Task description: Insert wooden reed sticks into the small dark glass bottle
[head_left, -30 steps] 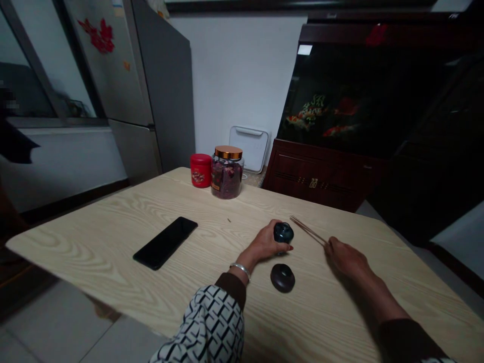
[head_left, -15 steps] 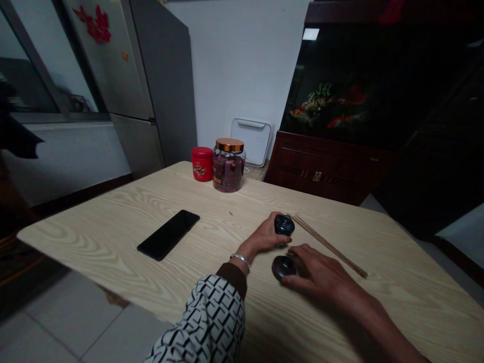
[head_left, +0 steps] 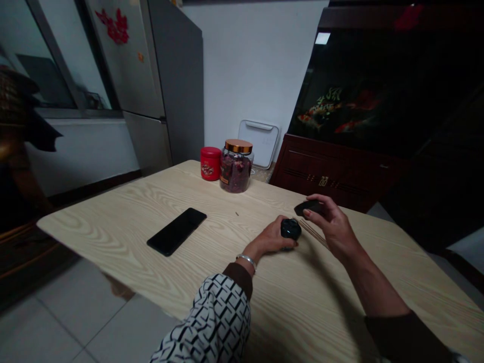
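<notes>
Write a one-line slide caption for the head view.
Left hand steadies a small dark pot on the wooden table while right hand holds its lid above it.

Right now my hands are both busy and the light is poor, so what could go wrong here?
The dark lid hangs in the right hand's fingertips above the table; it could slip and crack. The thin sticks lie right under that hand, so a lowered wrist might snap or scatter them. The left hand grips the small dark pot only from one side; a bump from the lid could tip it.
</notes>
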`<action>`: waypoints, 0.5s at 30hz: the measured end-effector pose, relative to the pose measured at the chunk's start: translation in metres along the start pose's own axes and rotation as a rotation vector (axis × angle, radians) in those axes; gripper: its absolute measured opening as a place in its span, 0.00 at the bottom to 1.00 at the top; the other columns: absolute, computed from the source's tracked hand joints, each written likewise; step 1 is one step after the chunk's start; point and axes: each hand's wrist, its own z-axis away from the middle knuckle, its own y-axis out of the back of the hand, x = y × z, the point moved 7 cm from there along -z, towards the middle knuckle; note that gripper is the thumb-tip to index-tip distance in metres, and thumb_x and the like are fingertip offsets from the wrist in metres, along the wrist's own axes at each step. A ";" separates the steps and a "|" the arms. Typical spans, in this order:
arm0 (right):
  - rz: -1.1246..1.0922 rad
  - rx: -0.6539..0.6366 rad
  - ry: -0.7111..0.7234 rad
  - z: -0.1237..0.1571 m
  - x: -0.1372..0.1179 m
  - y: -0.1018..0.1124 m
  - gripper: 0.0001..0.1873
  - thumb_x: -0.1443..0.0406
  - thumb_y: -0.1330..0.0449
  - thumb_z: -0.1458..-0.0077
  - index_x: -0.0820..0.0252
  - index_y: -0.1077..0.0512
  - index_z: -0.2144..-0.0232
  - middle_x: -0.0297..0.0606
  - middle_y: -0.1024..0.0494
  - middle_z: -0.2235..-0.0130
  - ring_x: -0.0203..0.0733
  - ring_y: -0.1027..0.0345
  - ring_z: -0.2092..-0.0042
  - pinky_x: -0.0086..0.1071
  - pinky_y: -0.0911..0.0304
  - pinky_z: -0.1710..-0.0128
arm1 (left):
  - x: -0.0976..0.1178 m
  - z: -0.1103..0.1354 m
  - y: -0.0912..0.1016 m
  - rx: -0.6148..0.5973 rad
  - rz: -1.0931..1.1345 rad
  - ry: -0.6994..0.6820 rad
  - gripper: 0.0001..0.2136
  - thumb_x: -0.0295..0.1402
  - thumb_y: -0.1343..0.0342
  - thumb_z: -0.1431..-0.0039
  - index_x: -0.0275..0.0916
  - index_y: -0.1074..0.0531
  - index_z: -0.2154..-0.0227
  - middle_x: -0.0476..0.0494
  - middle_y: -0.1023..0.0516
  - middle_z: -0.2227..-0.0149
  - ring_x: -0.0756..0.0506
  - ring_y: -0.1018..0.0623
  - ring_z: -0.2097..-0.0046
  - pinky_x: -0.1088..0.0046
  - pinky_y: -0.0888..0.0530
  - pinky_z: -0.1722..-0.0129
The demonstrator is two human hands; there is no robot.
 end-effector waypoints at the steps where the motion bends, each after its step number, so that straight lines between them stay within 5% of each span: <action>1: -0.025 0.031 0.002 -0.006 0.008 -0.002 0.23 0.56 0.30 0.52 0.52 0.31 0.55 0.35 0.26 0.58 0.42 0.30 0.56 0.38 0.34 0.53 | -0.001 0.000 0.000 0.003 -0.008 0.004 0.32 0.36 0.30 0.59 0.37 0.35 0.50 0.43 0.28 0.58 0.44 0.28 0.58 0.69 0.31 0.60; 5: 0.054 0.039 0.005 -0.012 0.035 -0.008 0.22 0.55 0.30 0.54 0.56 0.34 0.63 0.41 0.25 0.54 0.45 0.29 0.54 0.44 0.34 0.50 | -0.006 -0.003 0.001 0.005 -0.034 0.001 0.33 0.39 0.30 0.59 0.36 0.34 0.50 0.41 0.27 0.56 0.42 0.28 0.56 0.66 0.30 0.57; 10: 0.337 -0.127 0.072 -0.007 0.031 -0.004 0.16 0.54 0.34 0.47 0.56 0.36 0.65 0.44 0.24 0.52 0.49 0.29 0.50 0.48 0.34 0.49 | -0.005 -0.004 0.001 -0.005 -0.040 -0.017 0.36 0.38 0.30 0.59 0.36 0.36 0.46 0.39 0.27 0.53 0.41 0.27 0.54 0.63 0.30 0.53; 15: 0.572 -0.428 0.029 -0.020 0.017 -0.006 0.29 0.55 0.37 0.46 0.53 0.36 0.43 0.45 0.25 0.48 0.49 0.27 0.51 0.45 0.31 0.52 | -0.004 -0.003 0.000 -0.018 0.007 -0.019 0.35 0.37 0.30 0.59 0.36 0.36 0.46 0.39 0.27 0.52 0.40 0.28 0.52 0.64 0.30 0.53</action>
